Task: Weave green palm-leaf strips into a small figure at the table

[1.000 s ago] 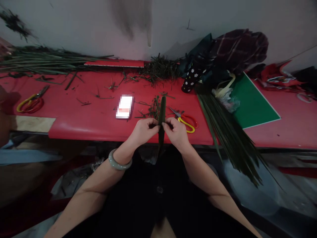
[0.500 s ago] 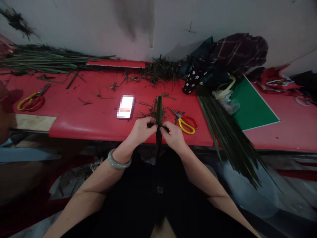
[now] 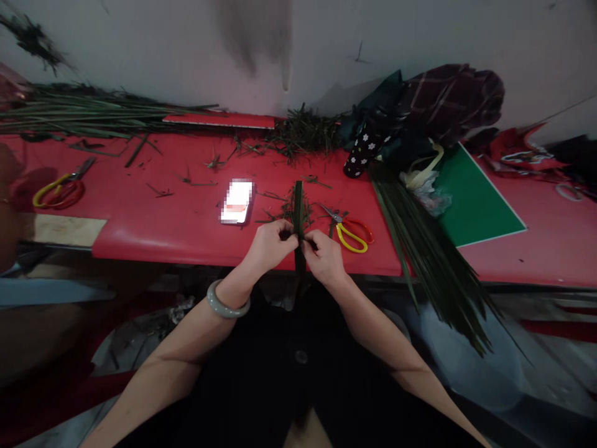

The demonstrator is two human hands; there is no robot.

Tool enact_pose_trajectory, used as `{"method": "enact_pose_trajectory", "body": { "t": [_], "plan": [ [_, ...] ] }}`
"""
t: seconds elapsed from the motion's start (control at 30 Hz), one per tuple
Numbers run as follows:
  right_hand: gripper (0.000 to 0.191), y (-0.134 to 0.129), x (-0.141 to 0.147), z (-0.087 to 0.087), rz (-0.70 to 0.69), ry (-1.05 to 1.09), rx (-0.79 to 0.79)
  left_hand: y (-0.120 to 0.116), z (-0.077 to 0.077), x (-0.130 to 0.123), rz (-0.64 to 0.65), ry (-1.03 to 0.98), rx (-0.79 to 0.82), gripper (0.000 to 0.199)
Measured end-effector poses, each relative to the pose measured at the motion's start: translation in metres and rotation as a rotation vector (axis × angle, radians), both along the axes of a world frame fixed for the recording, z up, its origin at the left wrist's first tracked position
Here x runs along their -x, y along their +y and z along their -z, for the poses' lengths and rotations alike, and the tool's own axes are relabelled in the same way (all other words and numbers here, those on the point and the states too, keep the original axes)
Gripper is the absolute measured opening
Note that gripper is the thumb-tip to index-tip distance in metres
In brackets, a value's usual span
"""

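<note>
L hand & R hand are held close together, w/ a long green leaf strip pinched btwn thumb & fingers from both sides. Each hand is closed to a small pinch. The strip is held up & down in the view, in front of the body & over the near edge of the red table. Its low end is lost in the dark by the black top. A pale green bangle is worn on the L wrist.

Past the hands, small leaf bits are spread on the table. A phone w/ a lit screen is set to the left of them. Near the R hand, scissors w/ 1 red & 1 yellow grip are laid down.

Farther right, a bunch of long leaves is hung partly over the edge, next to a green board & a clear plastic bag. A black flower-print bottle is tilted near the bunch's top. More scissors are left on the far left, w/ part of a person seen at the pic's edge. Long green stems are piled by the wall.
</note>
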State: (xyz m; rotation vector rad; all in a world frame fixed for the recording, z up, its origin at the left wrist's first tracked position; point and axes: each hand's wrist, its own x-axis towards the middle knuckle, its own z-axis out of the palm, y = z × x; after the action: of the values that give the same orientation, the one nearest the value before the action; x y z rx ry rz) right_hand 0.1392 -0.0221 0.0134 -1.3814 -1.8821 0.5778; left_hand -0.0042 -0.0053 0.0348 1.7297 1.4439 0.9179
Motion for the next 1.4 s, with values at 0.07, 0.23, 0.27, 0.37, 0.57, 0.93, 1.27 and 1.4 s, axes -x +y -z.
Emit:
{"method": "enact_pose_trajectory", "body": {
  "t": [0.07,0.23,0.27,0.37,0.57,0.93,1.27,1.4],
  "plan": [
    [0.010,0.000,0.000,0.001,-0.003,0.002,-0.004,0.001,0.003,0.000,0.004,-0.015,0.010,0.010],
    [0.010,-0.001,0.000,0.003,-0.003,0.016,-0.005,0.002,0.006,0.001,0.013,-0.050,0.045,0.011],
    [0.011,-0.001,0.000,0.002,-0.003,0.036,0.018,0.002,0.006,0.002,0.018,-0.057,0.052,0.012],
    [0.012,0.001,-0.001,0.000,-0.008,0.108,0.111,0.002,0.002,0.004,0.052,-0.075,0.066,0.013],
    [0.011,0.004,-0.003,-0.006,-0.023,0.043,0.080,0.000,-0.002,0.006,0.113,-0.054,0.051,0.015],
    [0.008,-0.002,0.002,-0.006,0.030,-0.035,-0.069,-0.002,-0.004,0.001,0.071,-0.007,0.064,0.013],
    [0.011,-0.002,0.003,-0.001,0.043,0.101,-0.024,-0.003,-0.005,-0.001,0.029,0.014,0.006,0.010],
    [0.009,-0.003,0.005,0.001,0.058,0.023,-0.113,-0.004,-0.006,-0.003,0.005,0.053,-0.035,0.011]
  ]
}}
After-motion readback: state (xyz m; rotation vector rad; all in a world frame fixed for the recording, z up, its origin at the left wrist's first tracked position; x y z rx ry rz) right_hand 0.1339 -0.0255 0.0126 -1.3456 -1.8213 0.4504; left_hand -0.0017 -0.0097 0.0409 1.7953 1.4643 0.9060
